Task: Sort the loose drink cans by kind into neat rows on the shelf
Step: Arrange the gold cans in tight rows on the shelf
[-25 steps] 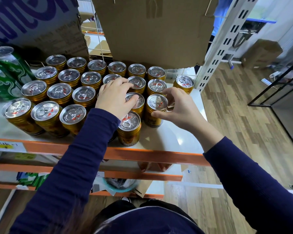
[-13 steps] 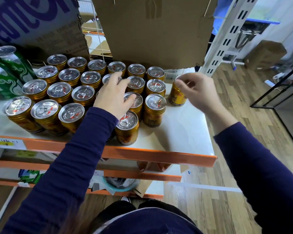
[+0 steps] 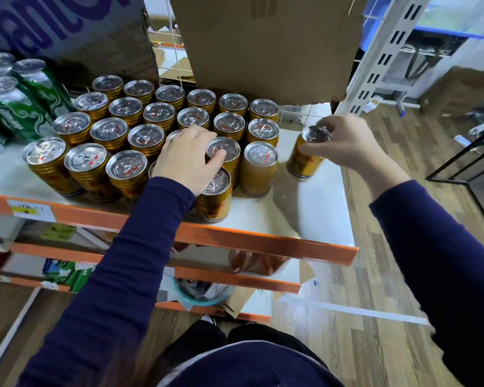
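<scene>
Gold cans [image 3: 118, 131]: pinching stray can [image 3: 302, 163] by its rim with right hand [image 3: 347, 143], beside the rows on the shelf [image 3: 305, 216]; left hand [image 3: 185, 160] flat on tops, gripping nothing, probably steadying them.

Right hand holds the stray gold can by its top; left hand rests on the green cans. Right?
No. Head view: left hand rests on the gold cans, not the green cans far left. Right hand holds the stray gold can.
</scene>
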Demonstrator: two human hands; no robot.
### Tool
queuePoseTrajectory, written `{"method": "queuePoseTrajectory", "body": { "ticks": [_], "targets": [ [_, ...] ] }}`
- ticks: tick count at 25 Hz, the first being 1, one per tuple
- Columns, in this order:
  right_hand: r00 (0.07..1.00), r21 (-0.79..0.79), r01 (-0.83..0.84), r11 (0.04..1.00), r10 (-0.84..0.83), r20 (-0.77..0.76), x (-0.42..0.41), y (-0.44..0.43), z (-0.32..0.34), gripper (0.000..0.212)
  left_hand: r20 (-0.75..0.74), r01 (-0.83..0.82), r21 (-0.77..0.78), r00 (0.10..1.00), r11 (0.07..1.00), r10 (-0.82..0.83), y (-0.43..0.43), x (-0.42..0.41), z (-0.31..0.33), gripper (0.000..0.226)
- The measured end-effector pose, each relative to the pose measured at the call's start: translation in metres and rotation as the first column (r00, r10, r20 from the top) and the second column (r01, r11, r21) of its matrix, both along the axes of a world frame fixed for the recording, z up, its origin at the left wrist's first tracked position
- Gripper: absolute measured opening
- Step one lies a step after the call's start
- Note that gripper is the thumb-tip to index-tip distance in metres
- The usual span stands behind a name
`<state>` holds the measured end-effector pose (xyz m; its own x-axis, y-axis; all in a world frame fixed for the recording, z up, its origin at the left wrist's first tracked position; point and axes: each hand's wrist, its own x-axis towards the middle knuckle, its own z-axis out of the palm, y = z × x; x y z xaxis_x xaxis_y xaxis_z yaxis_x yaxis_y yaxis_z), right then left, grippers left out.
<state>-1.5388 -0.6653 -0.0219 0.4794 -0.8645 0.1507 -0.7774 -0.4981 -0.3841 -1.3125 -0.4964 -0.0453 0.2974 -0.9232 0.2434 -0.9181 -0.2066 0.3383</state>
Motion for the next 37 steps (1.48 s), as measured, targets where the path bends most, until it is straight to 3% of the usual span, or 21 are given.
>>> {"method": "queuePoseTrajectory", "body": {
  "ticks": [3,7,9,12,23,31,37],
  "targets": [
    [0.997,0.085,-0.066,0.994,0.062,0.041,-0.016,0.030,0.008,0.044,0.008,-0.016,-0.025,1.000,1.000,0.016,0.000,-0.001,-0.002,0.041],
    [0.946,0.163,-0.325,0.932,0.322,0.044,-0.010,0.070,0.023,0.055,-0.013,-0.016,-0.020,1.000,1.000,0.015,0.000,0.000,-0.001,0.041],
    [0.911,0.158,-0.412,0.898,0.403,0.083,0.005,0.084,0.027,0.056,-0.061,0.000,-0.018,0.998,1.000,-0.001,0.000,0.002,0.001,0.041],
    [0.877,0.104,-0.478,0.872,0.480,0.008,0.027,0.099,0.017,0.061,-0.107,0.037,-0.059,0.993,0.998,-0.043,0.006,0.007,0.007,0.039],
    [0.979,0.060,-0.194,0.979,0.189,0.080,0.037,0.127,-0.010,0.058,0.072,0.083,0.028,0.994,0.996,-0.085,0.036,0.021,-0.001,0.044],
    [0.981,0.065,-0.127,0.990,0.116,0.153,0.035,0.146,-0.019,0.070,0.055,0.142,0.049,0.988,0.989,-0.145,0.043,0.025,0.000,0.046],
    [0.996,-0.017,-0.045,0.999,0.046,0.075,0.039,0.161,-0.018,0.065,0.086,0.175,0.038,0.980,0.984,-0.178,0.063,0.032,0.001,0.047]
  ]
}}
